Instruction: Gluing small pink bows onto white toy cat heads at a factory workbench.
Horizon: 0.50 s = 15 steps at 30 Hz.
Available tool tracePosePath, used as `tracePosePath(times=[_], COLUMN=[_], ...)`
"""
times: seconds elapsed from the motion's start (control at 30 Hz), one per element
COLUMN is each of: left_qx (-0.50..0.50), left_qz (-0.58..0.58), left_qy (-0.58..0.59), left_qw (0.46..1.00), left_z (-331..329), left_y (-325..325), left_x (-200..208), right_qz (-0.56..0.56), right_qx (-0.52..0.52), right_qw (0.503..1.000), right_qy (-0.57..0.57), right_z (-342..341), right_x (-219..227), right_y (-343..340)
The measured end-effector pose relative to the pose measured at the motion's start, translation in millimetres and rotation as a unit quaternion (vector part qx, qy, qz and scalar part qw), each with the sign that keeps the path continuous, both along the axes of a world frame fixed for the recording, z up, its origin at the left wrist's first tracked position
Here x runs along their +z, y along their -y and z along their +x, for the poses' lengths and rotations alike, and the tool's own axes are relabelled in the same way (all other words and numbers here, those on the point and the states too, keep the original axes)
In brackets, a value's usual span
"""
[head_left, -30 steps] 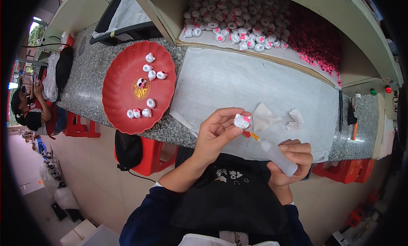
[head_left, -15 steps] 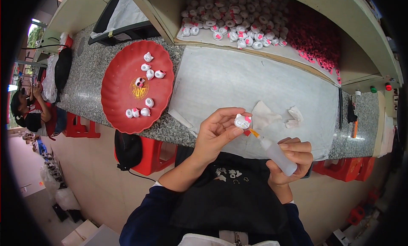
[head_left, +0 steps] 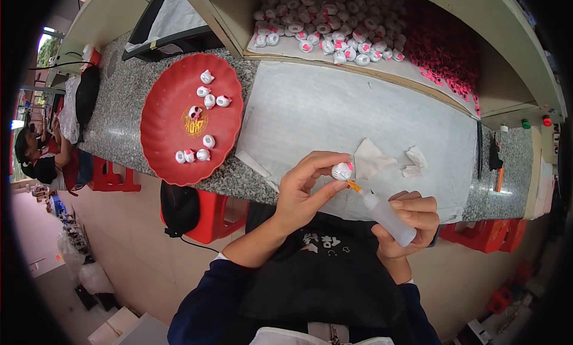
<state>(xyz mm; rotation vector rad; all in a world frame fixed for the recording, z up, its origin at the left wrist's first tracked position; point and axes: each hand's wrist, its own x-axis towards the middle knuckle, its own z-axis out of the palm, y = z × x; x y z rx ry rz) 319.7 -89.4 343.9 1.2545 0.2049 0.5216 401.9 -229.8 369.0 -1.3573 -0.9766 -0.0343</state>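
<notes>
My left hand point(head_left: 304, 190) pinches a small white toy piece with pink marks point(head_left: 342, 171) between thumb and fingers, just above the front edge of the counter. My right hand point(head_left: 406, 223) grips a small clear squeeze bottle point(head_left: 388, 217). Its orange nozzle point(head_left: 354, 186) touches the underside of the white piece. Both hands hover over the grey sheet point(head_left: 334, 112) that covers the granite counter.
A red round plate point(head_left: 164, 136) with several similar white pieces lies on the granite at left. A tray at the back holds a heap of white pieces point(head_left: 322, 29) and red parts point(head_left: 441, 47). Crumpled tissues point(head_left: 376, 160) lie on the sheet. Red stools point(head_left: 209, 217) stand below. Another person point(head_left: 36, 154) sits far left.
</notes>
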Motion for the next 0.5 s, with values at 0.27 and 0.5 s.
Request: tracePosePath(times=[0.27,0.5], left_qx=[-0.001,0.037], left_qz=[-0.003,-0.039], left_qy=[0.008,0.004], left_qw=[1.000,0.999], left_z=[1,3], left_y=[-3,-16], left_x=[2,-1], right_qz=[-0.005,-0.014], right_qx=[-0.062,-0.033], right_qw=[0.998,0.994], right_qy=[-0.012,-0.100], right_z=[0,31], right_x=[1,-5], right_y=[-3,3])
